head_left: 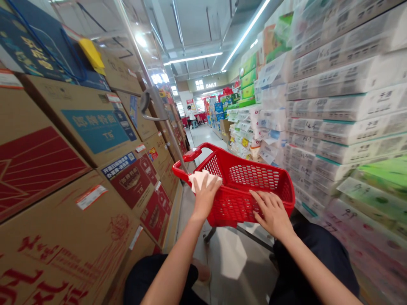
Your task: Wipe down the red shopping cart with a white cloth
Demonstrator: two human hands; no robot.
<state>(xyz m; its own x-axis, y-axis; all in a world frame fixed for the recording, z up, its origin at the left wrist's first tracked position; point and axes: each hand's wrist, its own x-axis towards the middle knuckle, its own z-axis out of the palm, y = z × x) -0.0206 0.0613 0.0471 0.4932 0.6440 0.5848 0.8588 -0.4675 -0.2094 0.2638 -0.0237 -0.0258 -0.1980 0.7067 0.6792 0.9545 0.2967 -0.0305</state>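
A red plastic shopping cart (257, 171) with a perforated basket stands in the aisle before me. My left hand (203, 197) holds a crumpled white cloth (208, 176) against the basket's rim at the handle end, with the fingers spread over it. Whether it is cloth or paper tissue I cannot tell for certain. Against the near side wall of the basket, my right hand (273, 212) lies with its fingers apart and nothing in them. Grey metal legs show below the basket.
Cardboard cartons (76, 228) are stacked close on the left, beside a metal pole (152, 93). Piled packs of tissue paper (337, 110) line the right. The aisle floor (205, 134) runs ahead to a person (190, 116) far back.
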